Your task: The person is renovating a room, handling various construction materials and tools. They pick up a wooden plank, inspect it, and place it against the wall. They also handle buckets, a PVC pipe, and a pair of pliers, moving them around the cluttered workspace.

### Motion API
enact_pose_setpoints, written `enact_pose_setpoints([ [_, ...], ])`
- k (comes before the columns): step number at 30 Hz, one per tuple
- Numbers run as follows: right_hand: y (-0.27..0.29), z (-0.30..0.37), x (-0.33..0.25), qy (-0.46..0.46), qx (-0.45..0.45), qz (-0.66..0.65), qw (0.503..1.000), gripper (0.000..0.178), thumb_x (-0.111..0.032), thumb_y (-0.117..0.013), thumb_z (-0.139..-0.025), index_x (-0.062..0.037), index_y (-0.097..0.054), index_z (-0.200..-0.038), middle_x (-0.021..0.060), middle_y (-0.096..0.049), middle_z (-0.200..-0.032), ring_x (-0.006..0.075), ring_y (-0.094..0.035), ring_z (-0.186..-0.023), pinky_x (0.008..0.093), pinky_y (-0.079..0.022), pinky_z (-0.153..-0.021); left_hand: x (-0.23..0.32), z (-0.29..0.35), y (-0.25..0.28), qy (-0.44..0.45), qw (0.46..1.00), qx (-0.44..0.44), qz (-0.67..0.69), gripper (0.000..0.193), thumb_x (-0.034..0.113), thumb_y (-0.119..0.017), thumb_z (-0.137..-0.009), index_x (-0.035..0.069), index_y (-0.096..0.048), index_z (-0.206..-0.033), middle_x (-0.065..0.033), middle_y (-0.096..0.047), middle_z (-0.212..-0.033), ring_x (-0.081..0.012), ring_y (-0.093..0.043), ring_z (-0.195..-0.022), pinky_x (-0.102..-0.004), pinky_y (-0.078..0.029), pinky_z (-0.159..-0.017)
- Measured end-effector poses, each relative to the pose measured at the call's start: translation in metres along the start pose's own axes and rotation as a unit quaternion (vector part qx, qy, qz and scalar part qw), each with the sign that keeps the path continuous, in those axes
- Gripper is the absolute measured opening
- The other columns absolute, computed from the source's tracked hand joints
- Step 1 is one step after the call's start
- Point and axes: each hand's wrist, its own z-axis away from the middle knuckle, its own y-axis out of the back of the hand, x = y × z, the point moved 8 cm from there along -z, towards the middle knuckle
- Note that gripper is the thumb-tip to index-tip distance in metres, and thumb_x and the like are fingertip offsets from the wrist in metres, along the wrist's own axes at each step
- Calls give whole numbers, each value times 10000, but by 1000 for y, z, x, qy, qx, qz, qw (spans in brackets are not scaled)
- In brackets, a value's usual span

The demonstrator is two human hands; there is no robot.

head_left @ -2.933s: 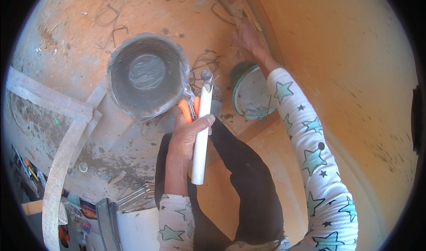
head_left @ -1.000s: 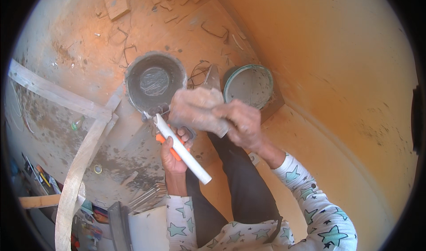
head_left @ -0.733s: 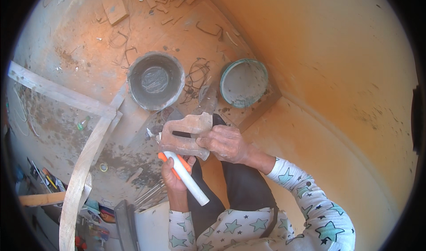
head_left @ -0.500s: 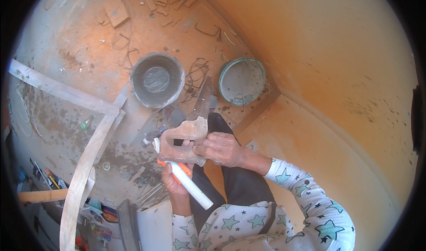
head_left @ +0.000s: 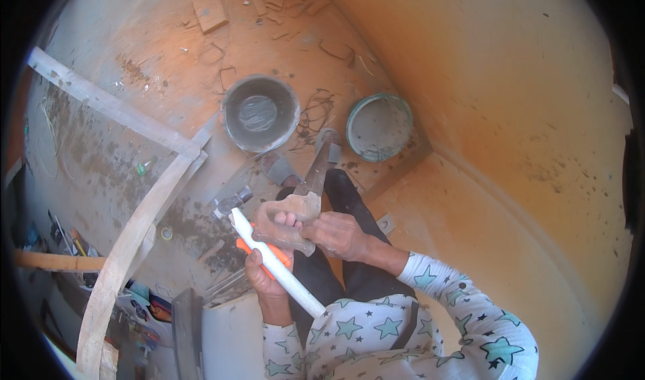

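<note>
A dusty concrete floor (head_left: 134, 152) is meeting an orange-lit wall (head_left: 524, 111), and a grey bucket (head_left: 260, 113) is standing on that floor as the landmark. Below the bucket, nearer the person, the left hand (head_left: 265, 276) is wrapping its fingers around a white pipe (head_left: 275, 262), with something orange (head_left: 263, 252) showing between the fingers and the pipe. The pipe is slanting from its upper end, below and slightly left of the bucket, down toward the star-patterned sleeve (head_left: 430, 313). Just right of that upper end, the right hand (head_left: 339, 235) is gripping the handle (head_left: 285, 225) of a handsaw (head_left: 306, 202), its fingers (head_left: 287, 219) curling through the handle's opening (the blade is running up toward the bucket's lower right). The saw handle is lying just beside the pipe; whether they are touching cannot be told. To the right of the bucket, a green-rimmed round sieve (head_left: 379, 126) is lying by the wall. To the bucket's left, pale wooden laths (head_left: 134, 205) are crossing on the floor.
</note>
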Motion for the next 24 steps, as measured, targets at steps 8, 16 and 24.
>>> enact_pose_setpoints([
  [8,-10,8,0,-94,11,-92,991,310,40,-707,-724,-53,-669,-1017,112,-670,-1032,295,-682,-915,371,-569,-793,22,29,16,-55,997,26,-45,722,320,-772,-855,-49,-443,-1381,-163,-560,-1249,-321,-551,-1186,-471,-393,-1123],
  [16,52,108,207,-393,145,166,893,656,-53,-702,-766,18,-501,-1387,233,-586,-1285,423,-535,-1237,494,-412,-1079,74,110,101,-95,967,155,-178,626,252,-736,-848,-17,-471,-1347,-193,-641,-1098,-323,-653,-1019,-416,-539,-929],
  [24,15,159,330,-634,55,-46,770,748,-127,-725,-822,42,-428,-1488,251,-612,-1358,355,-561,-1297,374,-408,-1102,103,170,126,-75,934,251,-242,625,259,-721,-817,-11,-490,-1331,-185,-675,-1035,-293,-681,-954,-417,-549,-904],
])
